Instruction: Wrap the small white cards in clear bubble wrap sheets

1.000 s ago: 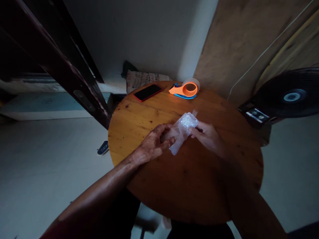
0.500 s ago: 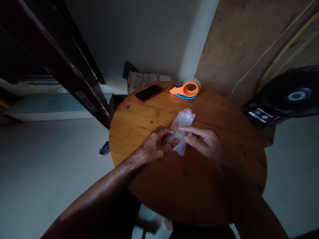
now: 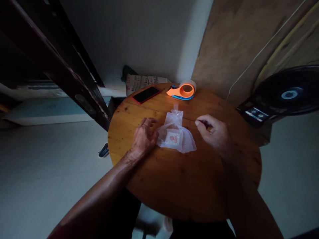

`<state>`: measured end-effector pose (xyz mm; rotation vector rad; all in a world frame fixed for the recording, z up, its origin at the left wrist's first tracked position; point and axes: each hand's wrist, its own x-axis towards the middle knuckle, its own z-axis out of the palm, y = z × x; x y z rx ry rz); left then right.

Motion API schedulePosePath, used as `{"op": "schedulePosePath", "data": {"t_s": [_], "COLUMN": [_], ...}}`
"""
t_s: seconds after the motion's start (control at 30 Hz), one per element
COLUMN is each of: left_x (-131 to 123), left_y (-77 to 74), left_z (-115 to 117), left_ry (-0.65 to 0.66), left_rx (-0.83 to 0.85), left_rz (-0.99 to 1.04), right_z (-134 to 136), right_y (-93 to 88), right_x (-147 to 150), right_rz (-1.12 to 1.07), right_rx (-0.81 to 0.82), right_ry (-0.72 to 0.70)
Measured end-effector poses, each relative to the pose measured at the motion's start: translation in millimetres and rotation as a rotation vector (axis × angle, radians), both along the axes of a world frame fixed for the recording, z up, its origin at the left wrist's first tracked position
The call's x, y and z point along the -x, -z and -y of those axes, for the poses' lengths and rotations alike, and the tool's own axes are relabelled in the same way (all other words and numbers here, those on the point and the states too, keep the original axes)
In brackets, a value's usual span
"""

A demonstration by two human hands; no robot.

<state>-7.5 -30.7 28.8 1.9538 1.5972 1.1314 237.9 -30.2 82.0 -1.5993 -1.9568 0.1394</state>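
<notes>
1. Plastic, translucent and crinkled, makes up the wrap [image 3: 189,142] lying in front of you, near the middle of the round wooden table [image 3: 181,186].
2. Within its lower left part you can see a small square item [image 3: 172,138] bearing a reddish mark; the print is too small to read.
3. The wrap narrows toward its far end, where a small clear tab [image 3: 176,107] sticks out past the edge, and its loose folds spread to the lower right.
4. Your left hand [image 3: 142,139] is just beside the left edge of the wrap, fingers bent, with a gap between them and the thumb. You cannot tell from this view whether the thumb touches the plastic.
5. Your right hand [image 3: 216,132] is to the right of the wrap and apart from it, thumb and forefinger tips drawn close together. Whether they pinch something tiny, you cannot tell.
6. Beyond the wrap, near the table's far edge, you have an orange and blue tape dispenser [image 3: 175,92] with a roll of clear tape [image 3: 192,83].
7. Left of that lies a red-edged phone [image 3: 146,95], its dark face up.
8. Behind the far edge you see a printed sack [image 3: 142,81].
</notes>
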Motion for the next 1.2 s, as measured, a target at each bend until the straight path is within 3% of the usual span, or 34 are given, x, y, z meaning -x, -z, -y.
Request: {"op": "schedulePosePath", "data": {"t_s": [0.07, 0.17, 0.23, 0.37, 0.5, 0.57, 0.77, 0.9, 0.97, 1.03, 1.1, 1.2], "left_x": [-2, -6, -8, -9, -4, -1, 0, -3, -4, -4, -3, -2], "left_y": [-2.9, -8.4, -11.0, -10.0, -1.9, 2.9, 5.4, -6.3, -8.2, -4.4, 2.8, 10.9], "left_z": [3, 8, 10, 9, 3, 1, 1, 6, 7, 5, 2, -1], "left_ry": [0.121, 0.321, 0.383, 0.376, 0.045, -0.023, 0.070, 0.270, 0.349, 0.320, 0.228, 0.146], "left_rx": [-0.121, -0.211, -0.190, -0.008, 0.100, 0.132, 0.015, -0.158, -0.120, 0.005, 0.123, 0.164], "left_rz": [-0.007, -0.033, -0.071, -0.255, -0.282, -0.258, -0.196, -0.186, -0.230, -0.269, -0.283, -0.264], "right_z": [11, 22, 21, 8, -2, -3, -7, -7, -7, -9, -16, -28], "right_y": [-4.4, -4.3, 1.9, 21.4, 30.2, 29.2, 28.4, 32.8, 34.5, 37.0, 41.2, 46.9], "right_x": [13, 30, 36, 34, 24, 20, 18, 21, 22, 21, 14, -3], "right_rz": [-0.131, -0.154, -0.087, 0.098, 0.141, 0.110, 0.029, 0.045, 0.060, 0.080, 0.083, 0.043], "right_rx": [-0.046, 0.004, 0.080, 0.189, 0.236, 0.250, 0.170, 0.100, 0.111, 0.125, 0.125, 0.126], "right_ry": [-0.211, -0.518, -0.577, -0.395, -0.196, -0.142, -0.157, -0.268, -0.326, -0.345, -0.235, 0.076]}}
